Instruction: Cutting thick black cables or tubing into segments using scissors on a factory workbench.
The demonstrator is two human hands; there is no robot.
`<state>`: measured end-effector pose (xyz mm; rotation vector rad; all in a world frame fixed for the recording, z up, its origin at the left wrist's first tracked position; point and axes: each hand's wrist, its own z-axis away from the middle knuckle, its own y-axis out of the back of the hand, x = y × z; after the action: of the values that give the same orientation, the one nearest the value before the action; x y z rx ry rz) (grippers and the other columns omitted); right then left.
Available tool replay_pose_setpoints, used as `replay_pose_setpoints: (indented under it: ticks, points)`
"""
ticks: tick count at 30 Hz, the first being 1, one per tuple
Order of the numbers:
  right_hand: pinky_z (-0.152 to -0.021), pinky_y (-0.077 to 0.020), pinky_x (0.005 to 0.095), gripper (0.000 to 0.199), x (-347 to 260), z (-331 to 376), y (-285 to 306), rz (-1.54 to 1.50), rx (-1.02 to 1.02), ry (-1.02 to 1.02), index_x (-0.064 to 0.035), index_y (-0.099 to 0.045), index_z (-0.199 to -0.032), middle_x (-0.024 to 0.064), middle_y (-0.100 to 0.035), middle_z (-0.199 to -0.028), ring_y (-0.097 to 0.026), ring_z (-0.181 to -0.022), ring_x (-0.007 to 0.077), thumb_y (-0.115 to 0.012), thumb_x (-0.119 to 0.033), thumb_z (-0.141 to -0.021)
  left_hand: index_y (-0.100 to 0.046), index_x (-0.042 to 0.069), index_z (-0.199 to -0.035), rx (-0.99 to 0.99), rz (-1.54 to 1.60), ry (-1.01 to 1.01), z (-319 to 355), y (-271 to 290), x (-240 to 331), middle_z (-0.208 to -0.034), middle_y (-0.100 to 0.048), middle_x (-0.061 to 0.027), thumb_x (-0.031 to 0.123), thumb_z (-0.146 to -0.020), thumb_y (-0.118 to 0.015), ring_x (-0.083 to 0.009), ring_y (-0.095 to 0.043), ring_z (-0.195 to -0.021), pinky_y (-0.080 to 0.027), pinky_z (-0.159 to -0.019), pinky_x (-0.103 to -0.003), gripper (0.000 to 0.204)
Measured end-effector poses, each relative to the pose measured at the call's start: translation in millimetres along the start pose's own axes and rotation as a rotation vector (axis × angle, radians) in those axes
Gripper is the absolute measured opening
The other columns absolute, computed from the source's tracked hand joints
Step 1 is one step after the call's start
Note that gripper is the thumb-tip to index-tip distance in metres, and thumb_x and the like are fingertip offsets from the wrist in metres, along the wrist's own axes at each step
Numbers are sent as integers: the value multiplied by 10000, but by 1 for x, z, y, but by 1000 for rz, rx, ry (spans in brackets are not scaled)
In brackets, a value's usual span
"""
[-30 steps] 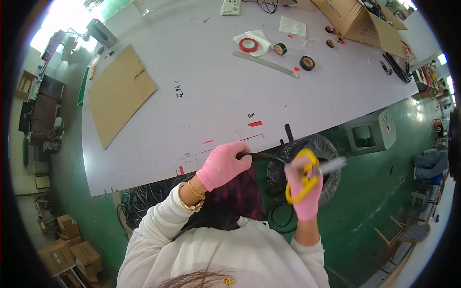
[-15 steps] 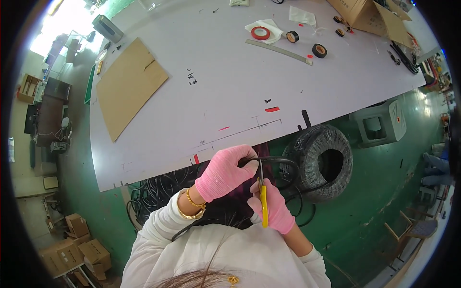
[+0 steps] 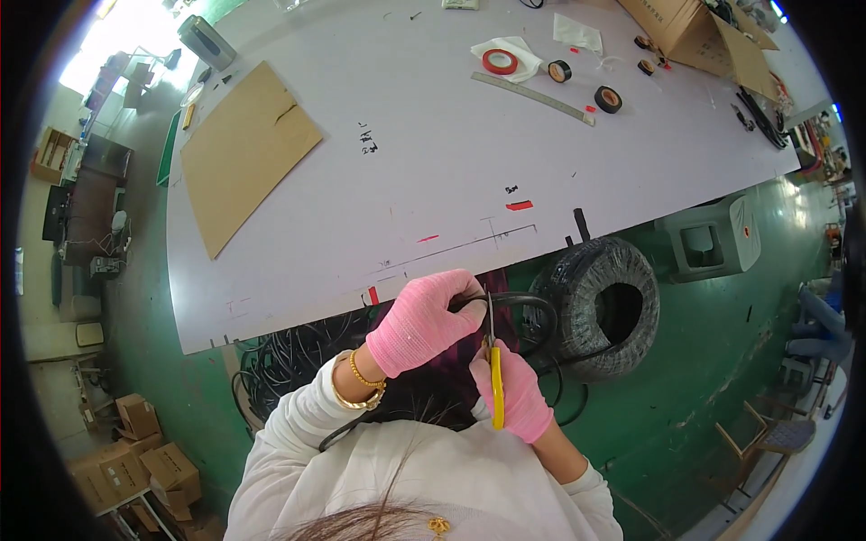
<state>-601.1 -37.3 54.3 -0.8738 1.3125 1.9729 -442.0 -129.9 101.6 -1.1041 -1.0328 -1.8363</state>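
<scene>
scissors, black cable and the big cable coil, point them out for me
scissors (image 3: 495, 383), head view, on the yellow handle
black cable (image 3: 519, 299), head view, on the loop beside the blades
cable coil (image 3: 586, 275), head view, on its upper wound rim

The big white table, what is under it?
Under the large white table, near its front edge, lies a tangle of loose black cables on the green floor. Anything farther back is hidden by the tabletop.

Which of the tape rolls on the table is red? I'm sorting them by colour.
The red tape roll, lying flat on a white sheet, leftmost of the group. The black tape rolls to its right are dark, with paler cores.
</scene>
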Motion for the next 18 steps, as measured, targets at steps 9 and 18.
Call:
replay_pose_setpoints:
  ticks: [9, 18]
  points:
    - [-599, -448, 378, 132, -2, 7, 1, -128, 39, -12, 1, -574, -869, 190, -545, -741, -534, -657, 372, -574, -129, -852, -570, 2, -1170, -303, 326, 88, -9, 13, 13, -999, -672, -81, -41, -784, -473, -73, -476, -581, -444, -558, -226, 400]
    - [-459, -371, 248, 179, 2, 16, -5, -438, -67, -138, -29, -547, -831, -21, -497, -595, -476, -500, 59, -580, -185, -913, -580, -36, -1169, -536, 448, 125, -17, 22, 5, -1122, -681, -130, 1, -772, -446, -53, -414, -521, -395, -509, -208, 421]
